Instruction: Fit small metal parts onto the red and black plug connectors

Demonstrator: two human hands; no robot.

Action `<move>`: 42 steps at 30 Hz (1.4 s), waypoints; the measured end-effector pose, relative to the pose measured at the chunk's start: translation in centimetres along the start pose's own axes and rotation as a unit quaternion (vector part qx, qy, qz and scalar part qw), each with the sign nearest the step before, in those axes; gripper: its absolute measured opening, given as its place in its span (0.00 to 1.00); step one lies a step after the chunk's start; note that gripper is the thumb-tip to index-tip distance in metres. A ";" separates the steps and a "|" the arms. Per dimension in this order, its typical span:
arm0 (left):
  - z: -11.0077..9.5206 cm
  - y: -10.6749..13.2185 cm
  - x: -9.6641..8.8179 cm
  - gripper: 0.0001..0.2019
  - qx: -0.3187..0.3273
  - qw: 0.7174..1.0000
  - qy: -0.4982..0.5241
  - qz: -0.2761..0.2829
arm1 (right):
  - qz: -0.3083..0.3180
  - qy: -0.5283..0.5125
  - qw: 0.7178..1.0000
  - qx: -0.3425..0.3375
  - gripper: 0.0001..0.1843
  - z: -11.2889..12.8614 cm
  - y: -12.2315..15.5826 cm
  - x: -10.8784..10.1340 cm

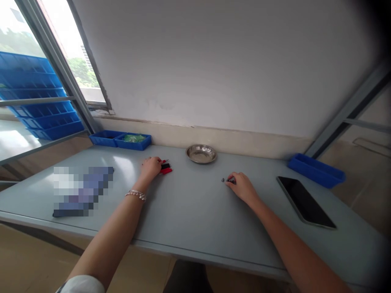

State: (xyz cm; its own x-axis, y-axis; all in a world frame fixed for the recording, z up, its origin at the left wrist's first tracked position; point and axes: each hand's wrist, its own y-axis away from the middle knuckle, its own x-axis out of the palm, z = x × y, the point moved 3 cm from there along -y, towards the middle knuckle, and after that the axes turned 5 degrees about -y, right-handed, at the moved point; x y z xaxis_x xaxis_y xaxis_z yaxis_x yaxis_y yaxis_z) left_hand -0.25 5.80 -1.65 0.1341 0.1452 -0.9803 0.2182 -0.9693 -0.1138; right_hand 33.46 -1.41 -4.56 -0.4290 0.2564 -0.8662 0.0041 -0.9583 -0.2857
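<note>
On the left half of the grey table, my left hand (151, 167) is closed, its fingertips at a slim red piece (163, 161) with a thin tip. A short black piece (165, 166) and another red piece (166, 171) lie right beside those fingers; their exact kind is too small to tell. Over on the right, my right hand (241, 185) is pinched down at the tabletop on small dark grey pieces (231, 180), partly hidden by the fingers. One more small dark piece (222, 180) lies just left of the fingertips. Between the hands, farther back, sits a shallow round metal dish (200, 155).
Two blue bins (133, 142) stand at the back left, one holding green-and-white packaging. A long blue bin (317, 169) is at the right edge, near a dark phone (306, 202). A pixelated flat item (84, 193) lies left. Stacked blue crates (45, 101) stand beyond the frame post.
</note>
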 end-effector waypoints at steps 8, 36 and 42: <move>0.0 -0.1 0.3 0.14 0.027 0.999 0.023 -0.001 | 0.003 0.008 1.000 -0.005 0.05 0.2 -0.1 0.1; -4.3 3.8 -1.7 0.08 0.250 0.955 -0.068 0.143 | -0.027 -0.055 0.997 0.036 0.06 1.8 0.4 -2.2; -3.9 3.8 -2.5 0.10 0.201 0.972 -0.101 0.071 | -0.026 -0.063 0.997 0.033 0.07 2.0 0.4 -2.2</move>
State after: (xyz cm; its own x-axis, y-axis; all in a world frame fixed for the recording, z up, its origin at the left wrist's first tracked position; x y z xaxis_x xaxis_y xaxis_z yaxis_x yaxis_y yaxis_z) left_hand 4.05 2.57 1.01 -0.0659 0.0017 -0.9978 -0.1892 -0.9819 0.0108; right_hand 32.65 -2.59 -1.93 -0.5365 0.2916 -0.7920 -0.0781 -0.9515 -0.2974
